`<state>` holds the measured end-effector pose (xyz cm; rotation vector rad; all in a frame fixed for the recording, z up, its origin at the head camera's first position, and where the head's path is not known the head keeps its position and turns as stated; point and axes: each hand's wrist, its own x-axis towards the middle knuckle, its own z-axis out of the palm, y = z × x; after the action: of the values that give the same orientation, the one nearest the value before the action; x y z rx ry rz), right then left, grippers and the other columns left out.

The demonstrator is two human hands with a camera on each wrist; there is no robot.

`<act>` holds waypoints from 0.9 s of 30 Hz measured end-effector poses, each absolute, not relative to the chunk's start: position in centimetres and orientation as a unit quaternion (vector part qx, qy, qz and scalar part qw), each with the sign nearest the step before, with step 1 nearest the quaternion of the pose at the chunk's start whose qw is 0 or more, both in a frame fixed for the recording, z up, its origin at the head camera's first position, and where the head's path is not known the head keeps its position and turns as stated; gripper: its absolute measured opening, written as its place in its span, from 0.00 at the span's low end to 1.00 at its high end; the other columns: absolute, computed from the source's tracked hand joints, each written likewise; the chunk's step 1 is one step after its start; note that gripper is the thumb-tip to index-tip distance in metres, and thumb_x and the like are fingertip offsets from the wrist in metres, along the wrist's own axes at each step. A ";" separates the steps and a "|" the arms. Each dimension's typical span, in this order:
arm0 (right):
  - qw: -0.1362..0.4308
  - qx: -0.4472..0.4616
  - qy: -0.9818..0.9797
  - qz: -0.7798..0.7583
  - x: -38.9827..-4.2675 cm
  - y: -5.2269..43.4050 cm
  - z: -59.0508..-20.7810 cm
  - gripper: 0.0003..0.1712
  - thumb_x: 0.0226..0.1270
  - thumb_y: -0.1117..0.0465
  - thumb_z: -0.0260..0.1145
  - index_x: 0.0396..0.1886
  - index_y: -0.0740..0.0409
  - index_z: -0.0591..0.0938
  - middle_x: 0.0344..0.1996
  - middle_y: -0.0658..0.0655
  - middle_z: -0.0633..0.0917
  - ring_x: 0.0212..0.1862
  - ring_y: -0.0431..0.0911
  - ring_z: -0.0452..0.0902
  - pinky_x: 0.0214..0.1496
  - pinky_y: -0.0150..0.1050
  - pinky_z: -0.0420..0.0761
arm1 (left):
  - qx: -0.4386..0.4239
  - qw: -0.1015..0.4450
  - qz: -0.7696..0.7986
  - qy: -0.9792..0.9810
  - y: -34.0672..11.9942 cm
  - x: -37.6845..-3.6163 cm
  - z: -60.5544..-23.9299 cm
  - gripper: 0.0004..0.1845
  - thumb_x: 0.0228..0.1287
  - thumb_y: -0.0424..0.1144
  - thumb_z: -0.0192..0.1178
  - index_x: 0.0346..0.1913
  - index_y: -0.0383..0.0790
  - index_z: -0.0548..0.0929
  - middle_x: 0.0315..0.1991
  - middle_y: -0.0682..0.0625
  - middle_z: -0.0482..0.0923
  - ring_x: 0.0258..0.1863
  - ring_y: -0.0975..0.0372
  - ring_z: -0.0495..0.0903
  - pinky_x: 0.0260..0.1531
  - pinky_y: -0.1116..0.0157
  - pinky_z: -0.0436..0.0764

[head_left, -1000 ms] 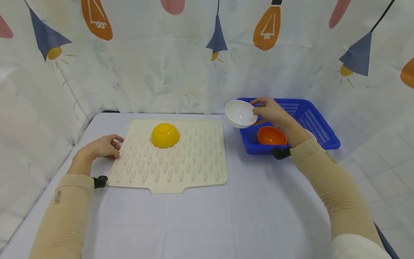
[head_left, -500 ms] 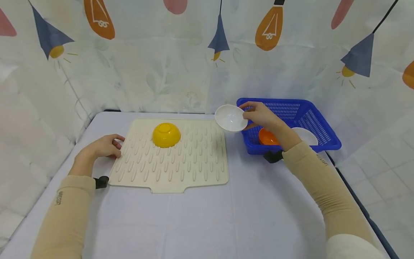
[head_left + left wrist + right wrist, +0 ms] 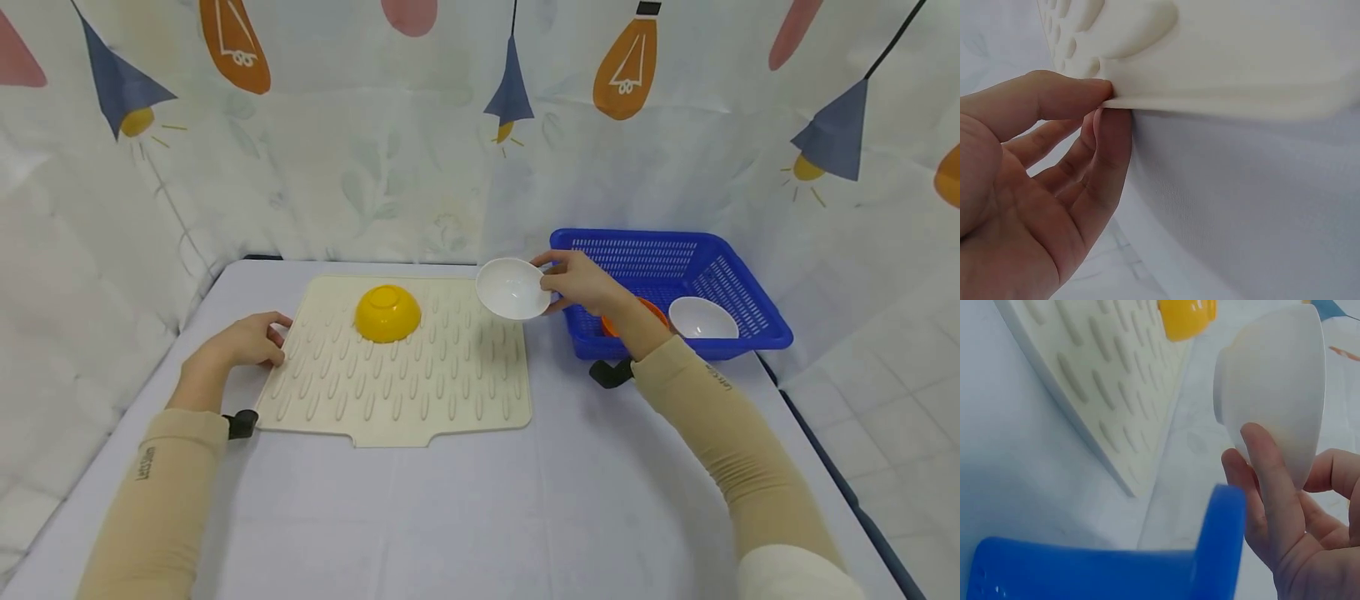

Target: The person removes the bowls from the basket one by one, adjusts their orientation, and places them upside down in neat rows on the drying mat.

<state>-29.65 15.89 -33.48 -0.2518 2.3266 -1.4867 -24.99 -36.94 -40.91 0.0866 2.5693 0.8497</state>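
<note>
blue basket (image 3: 738, 271) holding orange bowl (image 3: 609, 323), white bowl (image 3: 702, 318), right hand (image 3: 581, 282) gripping another

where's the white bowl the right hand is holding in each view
Head: the held white bowl is centre right, tilted, at the drying mat's right edge, in the right hand.
Left wrist: not in it; only the left hand pinching the mat's edge.
Right wrist: upper right, above the fingers.
Shared landmark: the cream ridged mat; the yellow bowl shows in head and right wrist.
</note>
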 end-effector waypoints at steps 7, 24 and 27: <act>0.192 -0.090 0.820 -0.532 -29.6 15.0 -34.6 0.27 0.70 0.70 0.60 0.68 0.62 0.74 0.56 0.69 0.79 0.54 0.65 0.80 0.47 0.57 0.86 | 0.038 0.207 0.282 0.936 -36.6 -24.8 -40.8 0.38 0.55 0.25 0.64 0.69 0.18 0.61 0.42 0.36 0.75 0.33 0.54 0.77 0.35 0.59 0.79; 0.203 -0.092 0.816 -0.534 -29.2 13.0 -36.0 0.26 0.68 0.70 0.60 0.66 0.61 0.76 0.55 0.67 0.80 0.52 0.62 0.81 0.51 0.62 0.83 | -0.003 0.199 0.202 0.959 -34.8 -23.4 -38.2 0.37 0.75 0.51 0.54 0.69 0.21 0.61 0.60 0.21 0.66 0.43 0.39 0.79 0.42 0.45 0.80; 0.207 -0.093 0.814 -0.534 -29.1 12.7 -36.2 0.26 0.68 0.70 0.60 0.66 0.60 0.76 0.56 0.68 0.80 0.52 0.63 0.81 0.51 0.61 0.84 | -0.007 0.177 0.194 0.965 -34.2 -23.2 -37.7 0.38 0.75 0.56 0.52 0.68 0.24 0.64 0.65 0.20 0.63 0.54 0.30 0.72 0.50 0.37 0.75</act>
<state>-29.12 12.69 -36.18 -0.2597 2.2671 -1.4869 -23.20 -34.21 -37.72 -0.0195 2.7301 0.5494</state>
